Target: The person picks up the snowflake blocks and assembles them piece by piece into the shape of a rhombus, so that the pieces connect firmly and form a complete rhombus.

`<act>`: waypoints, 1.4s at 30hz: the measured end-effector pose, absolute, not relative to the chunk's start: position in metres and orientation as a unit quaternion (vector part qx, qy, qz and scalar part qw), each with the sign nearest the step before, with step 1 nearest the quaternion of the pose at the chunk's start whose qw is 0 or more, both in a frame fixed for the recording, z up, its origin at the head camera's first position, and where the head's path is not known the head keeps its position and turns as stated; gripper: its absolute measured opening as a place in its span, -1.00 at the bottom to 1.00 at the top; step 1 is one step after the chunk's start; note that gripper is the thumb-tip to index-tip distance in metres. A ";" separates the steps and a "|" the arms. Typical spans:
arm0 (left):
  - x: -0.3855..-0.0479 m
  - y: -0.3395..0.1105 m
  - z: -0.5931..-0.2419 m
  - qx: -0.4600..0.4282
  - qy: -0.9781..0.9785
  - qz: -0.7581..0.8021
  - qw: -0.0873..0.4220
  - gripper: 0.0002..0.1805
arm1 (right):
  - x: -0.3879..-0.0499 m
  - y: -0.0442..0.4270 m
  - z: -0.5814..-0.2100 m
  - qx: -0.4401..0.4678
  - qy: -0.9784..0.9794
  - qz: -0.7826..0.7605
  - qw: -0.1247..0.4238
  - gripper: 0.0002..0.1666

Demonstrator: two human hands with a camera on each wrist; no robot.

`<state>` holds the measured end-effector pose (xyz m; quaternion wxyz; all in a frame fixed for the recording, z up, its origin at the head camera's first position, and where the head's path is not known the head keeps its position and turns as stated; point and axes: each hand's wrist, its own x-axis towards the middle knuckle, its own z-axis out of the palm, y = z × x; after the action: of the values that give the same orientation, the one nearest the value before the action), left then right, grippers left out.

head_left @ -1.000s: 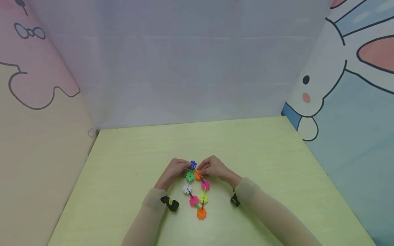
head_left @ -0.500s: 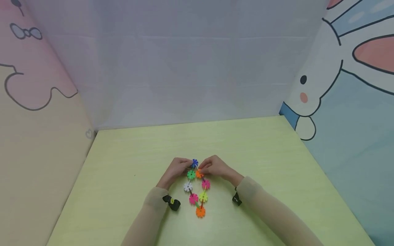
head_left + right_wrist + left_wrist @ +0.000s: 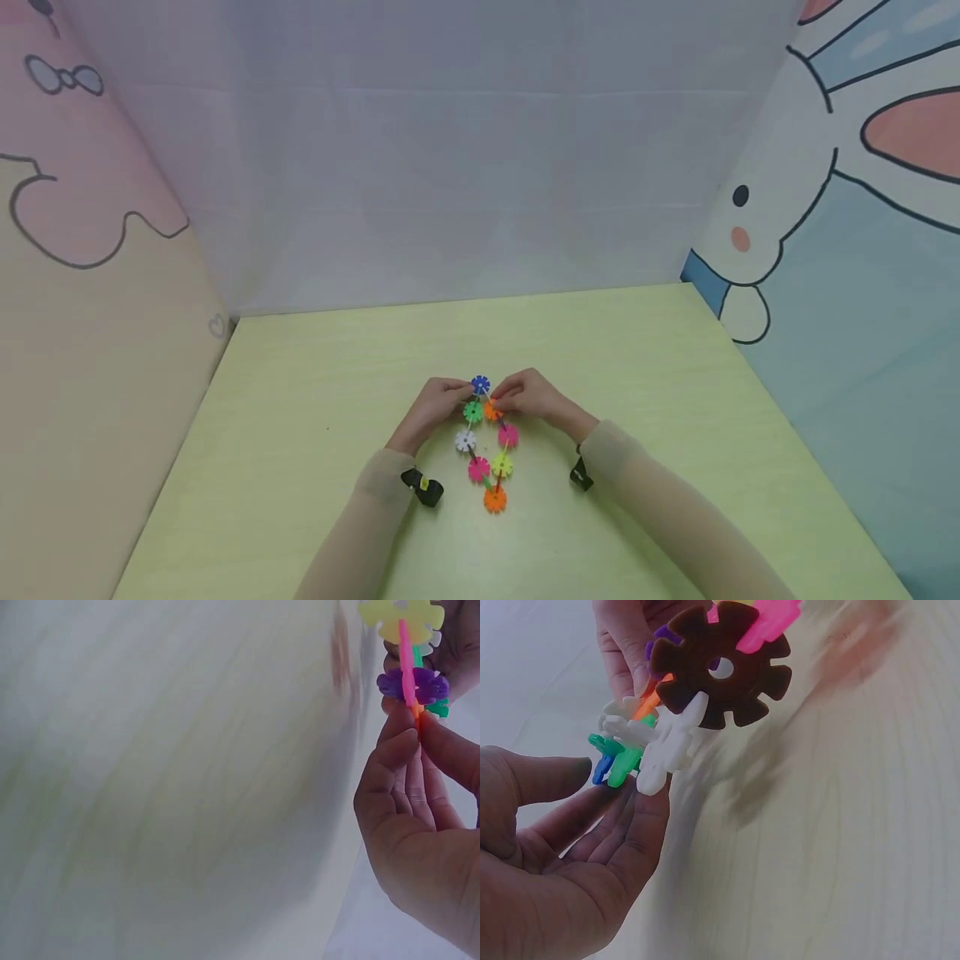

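Observation:
Several notched plastic snowflake discs are joined into a loop. At its far end is a blue disc (image 3: 481, 385), which my left hand (image 3: 437, 406) holds at its left side; in the left wrist view the thumb and fingers close around the blue and green end. Just below it sit a green disc (image 3: 473, 412) and a white disc (image 3: 465, 441). My right hand (image 3: 534, 395) pinches an orange disc (image 3: 418, 712) between thumb and index finger. A purple disc (image 3: 420, 686) and a brown disc (image 3: 694, 682) link neighbours edge-on. Fingers partly hide the upper joints.
Toward the person, the loop runs through pink (image 3: 507, 436) and yellow (image 3: 502, 465) discs to a second orange disc (image 3: 495, 500). Beneath is a pale yellow-green table (image 3: 337, 358). A plain pale wall (image 3: 480, 183) and two cartoon-printed side walls stand around it.
Both hands and the loop have shifted slightly away from the person and a little to the right. The hold on the discs looks the same.

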<state>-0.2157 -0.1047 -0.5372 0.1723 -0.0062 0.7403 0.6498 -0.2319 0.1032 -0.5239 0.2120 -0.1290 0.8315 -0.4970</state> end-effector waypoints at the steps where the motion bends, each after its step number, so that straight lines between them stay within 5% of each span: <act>1: -0.216 -0.105 -0.537 -0.005 0.742 0.648 0.172 -0.71 | -0.233 0.104 -0.524 -0.127 0.830 -0.498 0.214 -0.84; 42: -0.221 -0.097 -0.542 -0.003 0.778 0.605 0.172 -0.77 | -0.246 0.114 -0.530 -0.100 0.860 -0.459 0.198 -0.85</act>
<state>-0.2210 -0.0971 -0.5416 0.1721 -0.0025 0.7777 0.6047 -0.2459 0.1137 -0.5300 0.1976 -0.0998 0.8603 -0.4592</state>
